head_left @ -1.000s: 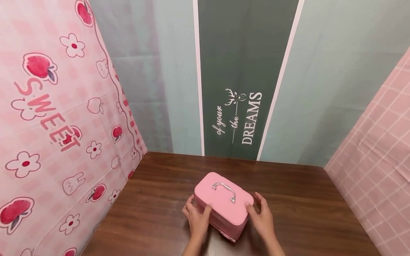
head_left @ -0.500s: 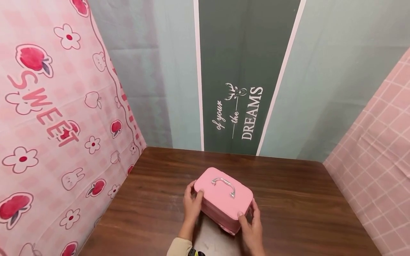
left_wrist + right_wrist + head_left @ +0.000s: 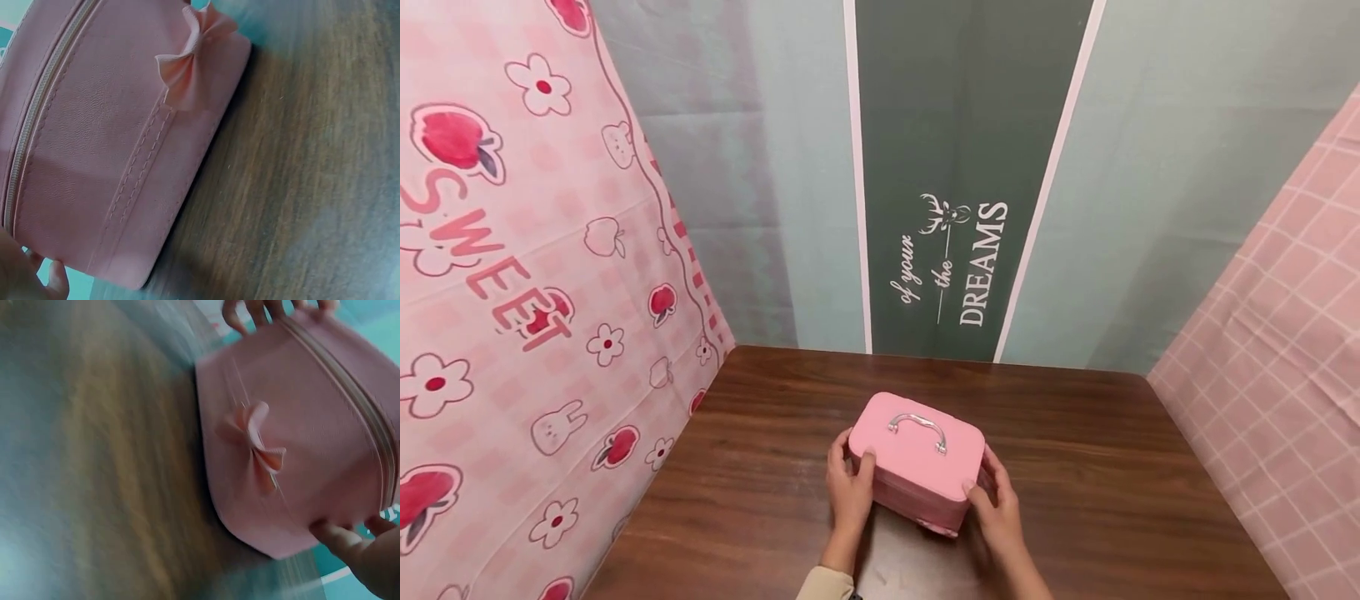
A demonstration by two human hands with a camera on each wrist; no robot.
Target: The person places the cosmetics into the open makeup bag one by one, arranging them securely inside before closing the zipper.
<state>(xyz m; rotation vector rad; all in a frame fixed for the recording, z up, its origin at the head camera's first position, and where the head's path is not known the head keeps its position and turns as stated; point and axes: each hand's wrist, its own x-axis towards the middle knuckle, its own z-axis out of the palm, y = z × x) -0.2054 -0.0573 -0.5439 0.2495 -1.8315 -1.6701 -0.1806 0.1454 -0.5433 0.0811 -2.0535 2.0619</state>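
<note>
A pink vanity case (image 3: 917, 454) with a silver handle (image 3: 917, 423) on its lid stands upright on the wooden table, slightly askew. My left hand (image 3: 850, 492) grips its left end, thumb at the lid's front edge. At the right end my right hand (image 3: 1002, 512) holds it, thumb on the near corner. The left wrist view shows a zipper (image 3: 37, 112) running below the lid, closed where visible, and a pink bow (image 3: 194, 59) low on the front. Fingers of both hands lie against the ends of the case in the right wrist view, its bow (image 3: 253, 450) between them.
The dark wood table (image 3: 760, 433) extends around the case. A green and grey-blue cloth (image 3: 962, 125) hangs behind the far edge. Pink printed cloth (image 3: 497, 333) hangs on the left, pink checked cloth (image 3: 1292, 333) on the right.
The case has turned a little counterclockwise, its front now facing me more squarely. My left hand has shifted to its left end; the right hand has closed in on its near right corner.
</note>
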